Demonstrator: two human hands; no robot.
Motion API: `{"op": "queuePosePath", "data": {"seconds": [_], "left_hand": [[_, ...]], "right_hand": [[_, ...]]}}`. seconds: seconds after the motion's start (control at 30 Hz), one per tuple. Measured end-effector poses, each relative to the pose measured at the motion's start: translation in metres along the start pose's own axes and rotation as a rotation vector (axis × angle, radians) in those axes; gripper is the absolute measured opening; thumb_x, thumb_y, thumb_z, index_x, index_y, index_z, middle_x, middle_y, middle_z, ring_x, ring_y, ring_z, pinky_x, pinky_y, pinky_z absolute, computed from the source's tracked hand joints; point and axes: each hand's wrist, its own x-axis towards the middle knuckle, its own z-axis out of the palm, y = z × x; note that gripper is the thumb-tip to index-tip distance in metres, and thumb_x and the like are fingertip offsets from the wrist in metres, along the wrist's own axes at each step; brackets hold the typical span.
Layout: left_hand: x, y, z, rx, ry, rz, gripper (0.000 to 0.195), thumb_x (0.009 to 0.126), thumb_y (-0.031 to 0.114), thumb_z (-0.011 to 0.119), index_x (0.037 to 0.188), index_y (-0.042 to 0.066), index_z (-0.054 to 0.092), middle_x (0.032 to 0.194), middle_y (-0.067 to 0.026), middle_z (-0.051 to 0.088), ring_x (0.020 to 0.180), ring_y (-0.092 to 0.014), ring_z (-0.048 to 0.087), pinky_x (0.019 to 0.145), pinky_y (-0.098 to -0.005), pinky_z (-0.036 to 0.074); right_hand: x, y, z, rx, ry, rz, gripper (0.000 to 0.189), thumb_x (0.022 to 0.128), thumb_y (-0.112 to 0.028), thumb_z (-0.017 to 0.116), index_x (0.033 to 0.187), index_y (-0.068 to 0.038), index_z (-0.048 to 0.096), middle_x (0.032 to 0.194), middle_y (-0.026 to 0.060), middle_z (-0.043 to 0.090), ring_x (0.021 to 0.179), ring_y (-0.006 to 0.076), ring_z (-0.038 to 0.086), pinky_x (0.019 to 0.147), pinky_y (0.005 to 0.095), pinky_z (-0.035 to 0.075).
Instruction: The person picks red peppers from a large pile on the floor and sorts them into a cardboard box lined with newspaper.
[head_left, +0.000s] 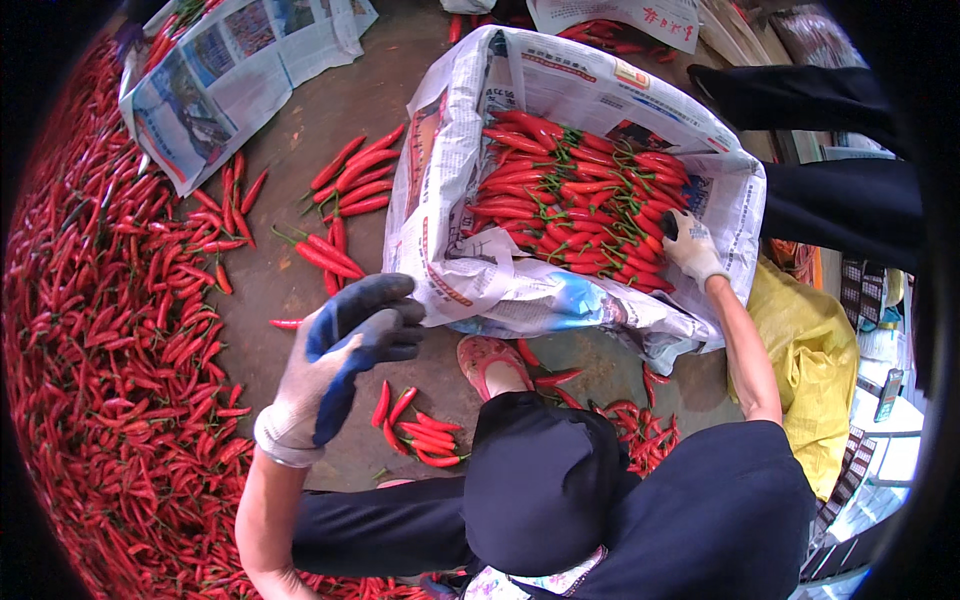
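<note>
A newspaper-lined box stands before me, with red chili peppers laid in rows inside, green stems mostly turned to the middle. My right hand, in a white work glove with dark fingertips, reaches over the near right rim and touches the peppers at the right end of the rows. Its fingertips are partly hidden, so a hold on a pepper does not show. Outside the box's near left corner, my left hand is raised in a white glove with a blue palm. Nothing is in it, and its fingers are bent and spread.
A huge heap of chili peppers fills the left. Small groups of loose peppers lie on the floor around the box. Another newspaper-lined container is at upper left. A yellow sack and another person's dark-trousered legs are at right.
</note>
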Motion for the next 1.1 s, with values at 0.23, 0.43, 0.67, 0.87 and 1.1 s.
{"op": "queuePosePath", "data": {"seconds": [0.23, 0.43, 0.67, 0.87, 1.1], "left_hand": [[-0.051, -0.012, -0.043, 0.055, 0.263, 0.003, 0.036, 0.094, 0.018, 0.055, 0.125, -0.001, 0.053, 0.106, -0.0112, 0.065, 0.094, -0.020, 0.064, 0.084, -0.0332, 0.053], [-0.113, -0.044, -0.101, 0.140, 0.428, 0.019, 0.034, 0.095, 0.017, 0.054, 0.124, 0.000, 0.054, 0.107, -0.0098, 0.064, 0.095, -0.019, 0.064, 0.085, -0.0324, 0.052], [-0.175, -0.122, -0.177, 0.095, 0.688, 0.128, 0.042, 0.092, 0.024, 0.060, 0.126, -0.001, 0.053, 0.108, -0.0081, 0.064, 0.096, -0.016, 0.063, 0.086, -0.0308, 0.050], [-0.185, -0.249, -0.206, 0.487, 0.729, 0.119, 0.041, 0.089, 0.024, 0.061, 0.119, -0.002, 0.058, 0.106, -0.0084, 0.065, 0.095, -0.017, 0.062, 0.083, -0.0310, 0.050], [-0.144, -0.318, -0.154, 0.839, 0.757, 0.052, 0.029, 0.080, 0.026, 0.059, 0.097, 0.003, 0.063, 0.088, -0.0211, 0.064, 0.085, -0.037, 0.063, 0.076, -0.0446, 0.050]], "right_hand": [[0.076, -0.077, -0.058, -0.006, 0.094, 0.069, 0.045, 0.081, -0.036, 0.065, 0.117, -0.011, 0.058, 0.106, 0.0198, 0.062, 0.098, 0.0360, 0.061, 0.084, 0.0451, 0.049], [0.101, -0.081, -0.050, -0.221, -0.067, 0.091, 0.053, 0.084, -0.038, 0.062, 0.127, -0.010, 0.053, 0.121, 0.0189, 0.059, 0.109, 0.0345, 0.057, 0.093, 0.0434, 0.046], [0.087, 0.042, -0.036, -0.139, 0.150, 0.169, 0.058, 0.087, -0.029, 0.061, 0.132, 0.003, 0.047, 0.132, 0.0237, 0.051, 0.123, 0.0365, 0.048, 0.106, 0.0388, 0.035], [0.053, -0.220, -0.160, 0.429, 0.239, -0.652, 0.041, 0.087, -0.004, 0.059, 0.127, 0.000, 0.053, 0.124, 0.0144, 0.058, 0.114, 0.0231, 0.056, 0.098, 0.0316, 0.042], [-0.054, -0.523, -0.119, -0.005, -0.691, -1.600, 0.046, 0.072, -0.019, 0.071, 0.114, -0.005, 0.057, 0.103, 0.0153, 0.059, 0.098, 0.0327, 0.058, 0.085, 0.0425, 0.046]]}}
